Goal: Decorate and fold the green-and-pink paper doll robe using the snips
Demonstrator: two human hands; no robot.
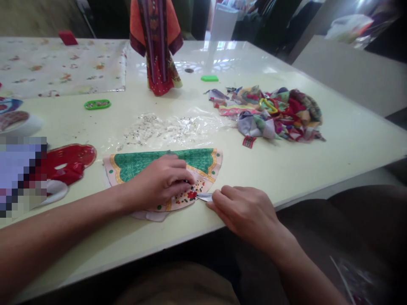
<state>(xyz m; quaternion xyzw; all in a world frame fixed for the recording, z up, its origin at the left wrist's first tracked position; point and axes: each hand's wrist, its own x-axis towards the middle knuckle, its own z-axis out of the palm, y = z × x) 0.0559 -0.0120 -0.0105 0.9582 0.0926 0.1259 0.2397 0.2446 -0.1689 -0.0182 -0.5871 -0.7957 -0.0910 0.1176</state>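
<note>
A half-round fabric piece [143, 163], green with a pink and gold border, lies on the table before me. Over its middle rests my left hand [165, 180], fingers curled and thumb close to the index fingertip; whether anything is pinched there is hidden. Small red, black and yellow beads or stones form a flower pattern [191, 195] just by those fingertips. From the right, my right hand [243, 207] grips silver tweezers [204, 197], their tip touching or very near the pattern. Pale backing shows under the fabric's lower edge.
Behind the fabric, clear plastic film [171, 129] carries scattered tiny stones. A green tray [97, 104] holds more. A heap of colourful cloth scraps [280, 114] lies right. A robed figure [159, 46] stands at the back. Left are a tape roll [23, 123] and red items [74, 156].
</note>
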